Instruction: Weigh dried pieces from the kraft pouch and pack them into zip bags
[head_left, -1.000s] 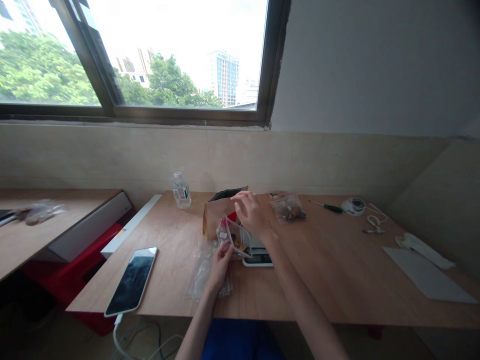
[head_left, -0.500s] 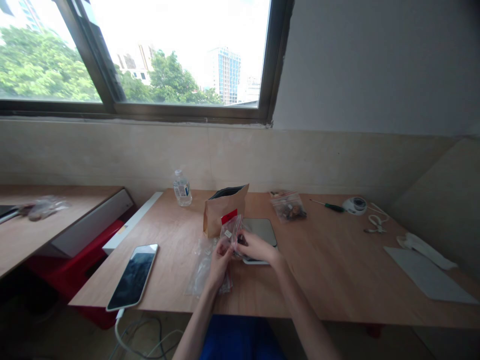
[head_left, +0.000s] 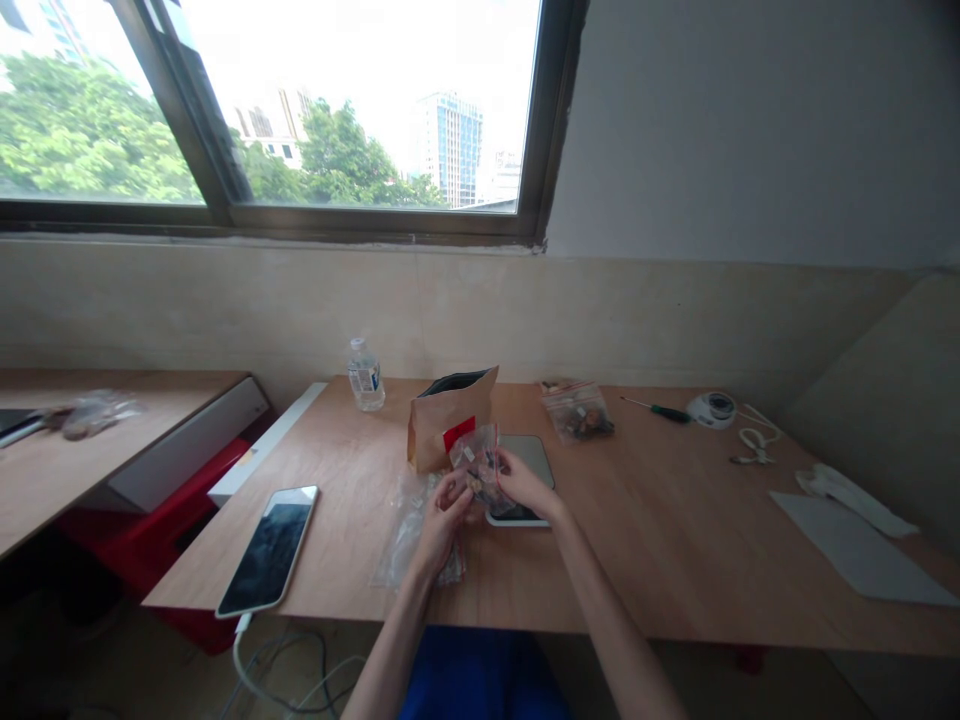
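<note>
Between my hands is a clear zip bag [head_left: 487, 470] with small brownish pieces inside, too small to name. My left hand [head_left: 448, 505] has its fingers closed on the bag's left side. My right hand [head_left: 523, 482] pinches its right edge. The bag hangs over the left part of a flat kitchen scale [head_left: 534, 456], which it and my hand partly cover. Just behind stands a brown paper pouch [head_left: 435, 430], its top gaping, with a red label on its front. Several flat clear bags [head_left: 405, 540] lie under and beside my left hand.
A phone [head_left: 266, 550] with a cable lies front left. Along the back are a water bottle [head_left: 366, 378], a filled zip bag [head_left: 579, 412], a screwdriver [head_left: 660, 411] and a white dome camera [head_left: 712, 410]. A pale sheet [head_left: 847, 550] lies at the right.
My right hand has moved slightly right and up to the bag's edge. The bag is spread wider between my hands, showing more of its contents.
</note>
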